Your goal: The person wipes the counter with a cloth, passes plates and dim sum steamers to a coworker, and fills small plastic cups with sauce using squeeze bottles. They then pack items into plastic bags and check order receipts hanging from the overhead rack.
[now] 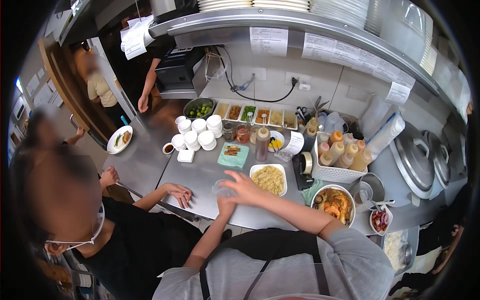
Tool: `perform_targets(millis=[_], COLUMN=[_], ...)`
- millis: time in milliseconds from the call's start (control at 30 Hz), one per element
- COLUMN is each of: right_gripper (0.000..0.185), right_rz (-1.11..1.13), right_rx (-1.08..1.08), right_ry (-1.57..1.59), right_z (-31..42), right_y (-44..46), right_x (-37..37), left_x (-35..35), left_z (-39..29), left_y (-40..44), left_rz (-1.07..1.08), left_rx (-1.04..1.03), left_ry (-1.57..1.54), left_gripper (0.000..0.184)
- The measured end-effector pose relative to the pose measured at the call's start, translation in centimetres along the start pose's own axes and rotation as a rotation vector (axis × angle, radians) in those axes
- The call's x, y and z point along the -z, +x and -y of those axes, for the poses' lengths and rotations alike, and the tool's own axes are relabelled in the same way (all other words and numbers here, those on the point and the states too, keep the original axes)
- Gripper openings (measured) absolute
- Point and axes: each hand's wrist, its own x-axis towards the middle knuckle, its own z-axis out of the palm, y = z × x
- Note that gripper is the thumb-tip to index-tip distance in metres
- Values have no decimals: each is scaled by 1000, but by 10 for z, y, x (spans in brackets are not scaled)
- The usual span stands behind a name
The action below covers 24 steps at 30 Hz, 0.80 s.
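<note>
My left hand (pixel 226 204) is in front of me at the counter's near edge, partly covered by my right hand. A small clear plastic piece (pixel 218 188), perhaps a lid or cup, appears held at its fingertips. My right hand (pixel 242 188) reaches across just above, fingers stretched and apart, close to the clear plastic. Right beside it stands a white bowl of yellowish rice-like food (pixel 268 180). Behind are a brown sauce bottle (pixel 262 145) and a green cloth (pixel 233 156) with brown-handled items on it.
A co-worker's hand (pixel 178 194) rests near the counter edge on my left. White cups (pixel 192 135) stand stacked beyond. To the right are a basket of squeeze bottles (pixel 340 172), a bowl of stew (pixel 333 204) and a metal pot (pixel 369 188). A shelf (pixel 300 37) overhangs the back.
</note>
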Motion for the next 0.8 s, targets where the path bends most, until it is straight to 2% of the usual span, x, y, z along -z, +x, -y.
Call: perform_targets(millis=[33,100,167,200,233,267,300,333,367,533,567,600,633,700,733,800], right_gripper=[8,10,10,12,10,10,9,9,9,26,26,27,27,29,29,28], right_rz=[-102,362,346,337,212,213,274,330,325,783,899,1010,1008,1092,1097,1000], right_rx=[35,-267,-276,-284,-277,-276,-77,122,123,114,25,-65,-68,-198,-200,-317], right_ry=[-69,151,175,201,233,233,260,287,288,-802,-682,-557,-558,-334,-341,-124], right_z=[-2,-12,-21,-18,5,17,31,41,42,-22,-32,-41,-45,-28,-18,-4], right_y=[-6,-18,-2,13,31,33,32,28,21,-24,-26,-26,-27,-16,-11,-5], right_x=[0,-4,7,23,48,48,41,34,23,-66,-60,-46,-36,7,27,57], left_x=[7,6,3,2,0,-12,-30,-34,-36,28,35,43,51,66,67,68], left_z=[-11,-4,-2,-2,-2,-2,-8,-7,-8,-22,-26,-25,-23,-30,-32,-41], left_y=[1,1,3,1,1,2,4,5,6,8,7,11,13,20,27,37], left_rz=[-60,-34,-11,3,16,15,-297,-452,-606,172,91,90,84,66,63,53], left_rx=[-32,-57,-88,16,120,120,49,9,-30,-66,-185,-191,-202,-266,-265,-367], left_ry=[-71,18,101,14,-73,-73,-59,-53,-40,284,312,313,354,419,411,381], left_gripper=[26,26,26,28,32,32,31,31,31,25,21,21,21,21,21,23])
